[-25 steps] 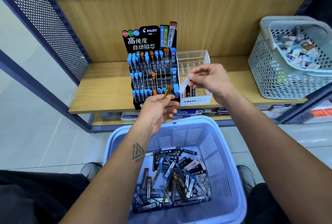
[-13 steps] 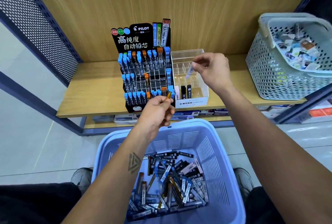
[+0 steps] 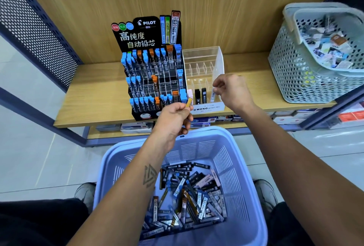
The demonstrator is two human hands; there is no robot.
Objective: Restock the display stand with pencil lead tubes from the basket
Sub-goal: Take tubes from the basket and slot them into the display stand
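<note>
One slim amber tube, black-capped, pinched upright

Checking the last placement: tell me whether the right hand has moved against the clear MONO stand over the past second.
Yes. The right hand has dropped from the clear MONO stand's upper tiers to its front-right corner.

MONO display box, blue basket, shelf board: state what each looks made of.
MONO display box: clear, glossy acrylic-like plastic; dividers and shelf show through its walls.
Blue basket: matte moulded plastic, with slotted vents in its walls.
Shelf board: light wood grain, smooth; probably laminate rather than solid wood, though this cannot be settled.
</note>
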